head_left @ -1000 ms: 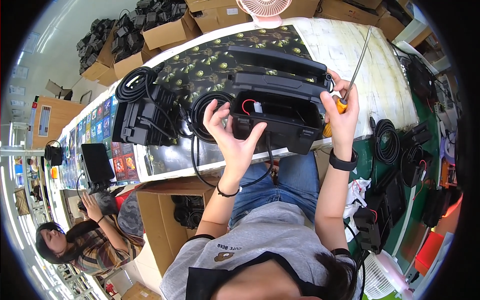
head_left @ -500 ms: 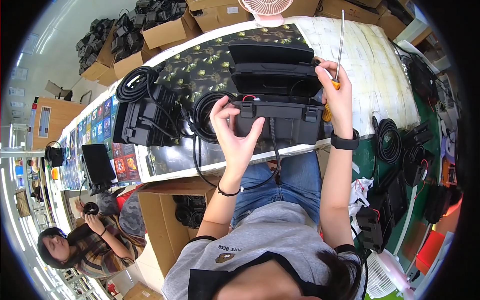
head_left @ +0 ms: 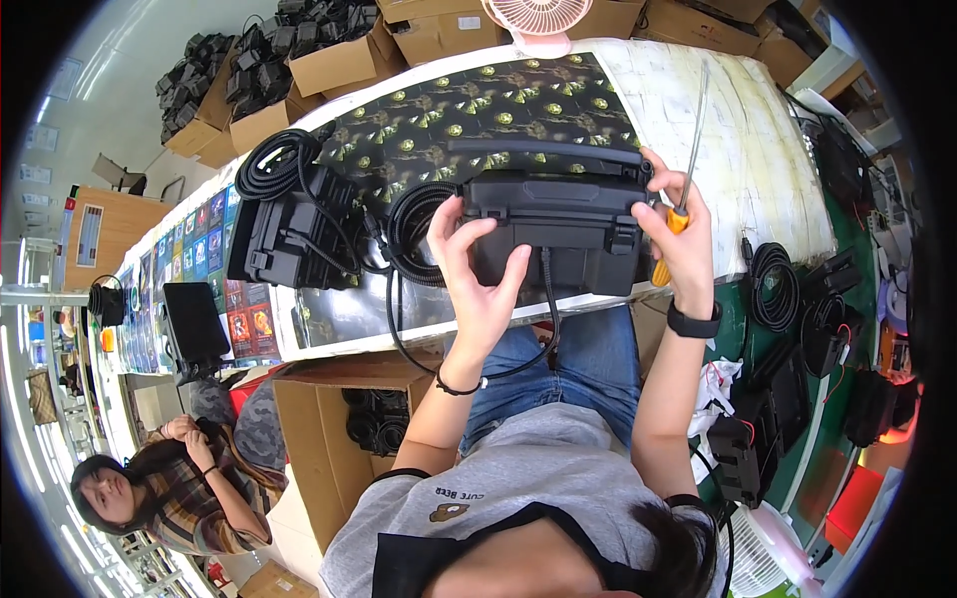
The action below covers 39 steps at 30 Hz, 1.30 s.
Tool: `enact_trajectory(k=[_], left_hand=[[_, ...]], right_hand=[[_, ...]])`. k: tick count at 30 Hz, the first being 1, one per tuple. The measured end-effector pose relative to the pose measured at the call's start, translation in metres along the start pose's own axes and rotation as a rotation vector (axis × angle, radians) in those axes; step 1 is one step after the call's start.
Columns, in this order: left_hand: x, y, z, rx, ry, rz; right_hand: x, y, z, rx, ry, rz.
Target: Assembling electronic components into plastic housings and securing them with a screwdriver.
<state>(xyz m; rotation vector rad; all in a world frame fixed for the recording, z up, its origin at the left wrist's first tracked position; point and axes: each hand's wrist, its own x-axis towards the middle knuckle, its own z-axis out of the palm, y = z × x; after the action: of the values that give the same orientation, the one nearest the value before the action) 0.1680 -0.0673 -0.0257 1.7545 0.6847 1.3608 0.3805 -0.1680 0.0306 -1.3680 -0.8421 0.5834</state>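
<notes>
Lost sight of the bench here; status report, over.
Left hand on black case. Right hand on case, holding orange-handled screwdriver. Lid hides case interior. Cable loops down past left wrist.

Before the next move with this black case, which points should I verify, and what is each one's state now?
1. Left hand touching the black case: ok, at its left front.
2. Lid down over the case: ok, no interior shows.
3. Right front latch fastened: cannot tell.
4. Right hand free of tools: not ok, it holds a yellow-handled screwdriver.
5. Cable clear of the lid's edge: ok, it leaves the front lower down.
</notes>
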Motion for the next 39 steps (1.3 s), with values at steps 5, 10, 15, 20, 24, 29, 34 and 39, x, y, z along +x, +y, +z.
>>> enact_trajectory(k=[5, 10, 15, 20, 24, 29, 34, 39], left_hand=[[0.009, 0.013, -0.011, 0.011, -0.066, -0.065], [0.009, 0.005, -0.014, 0.011, -0.157, 0.079], [0.009, 0.006, -0.009, -0.079, -0.09, 0.042], [0.008, 0.008, -0.006, -0.038, -0.072, -0.005], [0.007, 0.012, -0.006, -0.032, -0.079, -0.003], [0.007, 0.013, -0.004, -0.024, -0.069, -0.011], [0.02, 0.017, 0.012, -0.024, -0.077, -0.051], [0.056, 0.014, 0.024, 0.18, -0.207, 0.156]], right_hand=[[-0.008, -0.003, -0.001, 0.02, -0.002, -0.02], [-0.011, -0.003, 0.004, -0.011, 0.052, -0.052], [-0.037, 0.004, 0.013, 0.025, 0.291, -0.068], [-0.053, -0.001, 0.019, -0.484, 0.222, -0.238], [-0.05, -0.003, 0.017, -0.322, 0.092, -0.154], [-0.035, -0.013, 0.025, -0.293, 0.125, -0.214], [-0.019, -0.014, 0.022, -0.456, 0.285, -0.326], [-0.002, -0.021, 0.027, -0.709, 0.297, -0.45]])
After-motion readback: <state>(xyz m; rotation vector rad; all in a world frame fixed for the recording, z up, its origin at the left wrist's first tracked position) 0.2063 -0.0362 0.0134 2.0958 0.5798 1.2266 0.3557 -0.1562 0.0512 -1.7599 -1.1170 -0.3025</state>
